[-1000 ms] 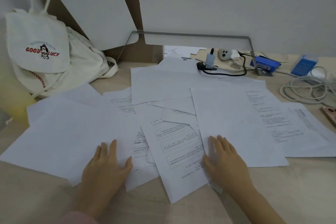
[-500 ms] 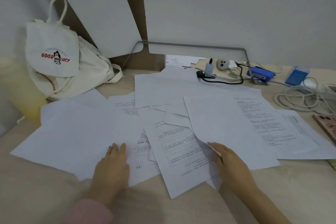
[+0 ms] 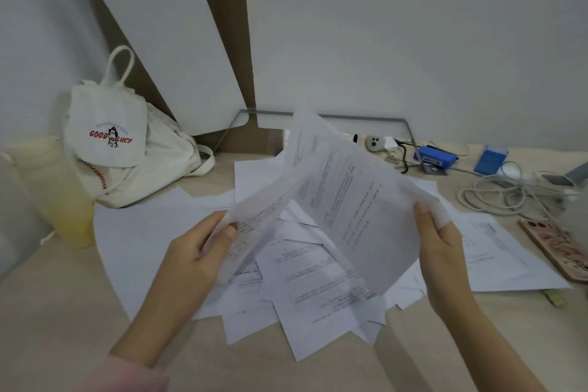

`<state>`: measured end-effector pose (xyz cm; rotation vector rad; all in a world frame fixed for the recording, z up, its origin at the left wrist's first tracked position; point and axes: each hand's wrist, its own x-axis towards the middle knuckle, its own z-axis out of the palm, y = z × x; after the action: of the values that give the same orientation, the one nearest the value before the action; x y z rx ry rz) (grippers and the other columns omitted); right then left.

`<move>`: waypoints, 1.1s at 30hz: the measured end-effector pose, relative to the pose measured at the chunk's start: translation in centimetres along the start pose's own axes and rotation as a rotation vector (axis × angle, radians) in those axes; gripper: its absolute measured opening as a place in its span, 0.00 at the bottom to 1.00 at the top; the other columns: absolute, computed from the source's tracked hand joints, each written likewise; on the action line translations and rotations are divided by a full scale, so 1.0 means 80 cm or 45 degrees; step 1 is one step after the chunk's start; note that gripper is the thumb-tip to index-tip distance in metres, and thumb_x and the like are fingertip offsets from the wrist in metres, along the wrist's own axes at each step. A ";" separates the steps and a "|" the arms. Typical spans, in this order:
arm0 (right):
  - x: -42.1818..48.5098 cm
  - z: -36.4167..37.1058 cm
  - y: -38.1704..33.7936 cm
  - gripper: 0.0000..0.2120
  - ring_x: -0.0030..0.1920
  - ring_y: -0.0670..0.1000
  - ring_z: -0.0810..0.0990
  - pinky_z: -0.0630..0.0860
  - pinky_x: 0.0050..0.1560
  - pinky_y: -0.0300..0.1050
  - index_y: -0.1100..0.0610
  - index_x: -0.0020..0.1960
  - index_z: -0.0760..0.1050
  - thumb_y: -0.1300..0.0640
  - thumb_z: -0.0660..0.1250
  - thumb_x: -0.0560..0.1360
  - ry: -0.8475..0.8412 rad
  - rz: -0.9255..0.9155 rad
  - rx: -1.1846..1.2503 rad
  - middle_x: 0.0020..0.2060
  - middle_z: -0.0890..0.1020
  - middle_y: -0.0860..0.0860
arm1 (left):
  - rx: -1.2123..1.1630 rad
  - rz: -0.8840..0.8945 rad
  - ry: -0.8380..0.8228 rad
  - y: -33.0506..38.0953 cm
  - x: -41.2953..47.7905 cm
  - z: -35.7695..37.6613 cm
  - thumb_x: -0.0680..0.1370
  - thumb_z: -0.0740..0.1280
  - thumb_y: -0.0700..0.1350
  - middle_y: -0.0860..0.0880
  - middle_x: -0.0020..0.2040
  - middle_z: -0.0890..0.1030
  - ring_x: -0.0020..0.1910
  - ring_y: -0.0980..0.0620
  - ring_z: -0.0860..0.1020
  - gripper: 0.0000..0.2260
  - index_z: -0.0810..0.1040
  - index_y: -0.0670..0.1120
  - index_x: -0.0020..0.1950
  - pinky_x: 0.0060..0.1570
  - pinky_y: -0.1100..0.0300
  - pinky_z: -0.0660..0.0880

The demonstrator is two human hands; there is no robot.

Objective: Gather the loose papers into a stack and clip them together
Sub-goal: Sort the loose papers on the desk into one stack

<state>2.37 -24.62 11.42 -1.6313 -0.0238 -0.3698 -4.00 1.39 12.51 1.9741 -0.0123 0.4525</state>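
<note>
- Each grip held paper: the left hand point(image 3: 197, 251) and right hand point(image 3: 442, 245) pinched opposite edges of lifted sheets point(image 3: 356, 200) above the worktop point(image 3: 63, 312).
- Most loose papers point(image 3: 302, 283) lay scattered beneath; stacking seemed barely begun, clipping not yet done.

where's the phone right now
In the head view, the phone lies flat at the far right of the desk, beside the loose papers and just nearer than the coiled white cable.

Both hands risen off the desk, left hand point(image 3: 194, 251) and right hand point(image 3: 440, 242) now lifting printed sheets point(image 3: 346, 200)
</note>
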 end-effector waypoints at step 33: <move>0.051 -0.006 0.092 0.14 0.55 0.54 0.77 0.71 0.59 0.56 0.59 0.63 0.71 0.59 0.58 0.79 0.014 0.688 0.350 0.60 0.77 0.54 | -1.227 -0.935 0.098 -0.151 0.044 0.074 0.80 0.56 0.49 0.49 0.56 0.80 0.56 0.49 0.76 0.11 0.76 0.50 0.54 0.57 0.51 0.74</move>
<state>7.84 -26.68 5.35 -1.3005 0.3542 0.0416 3.66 2.17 0.88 0.9067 0.4478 0.0009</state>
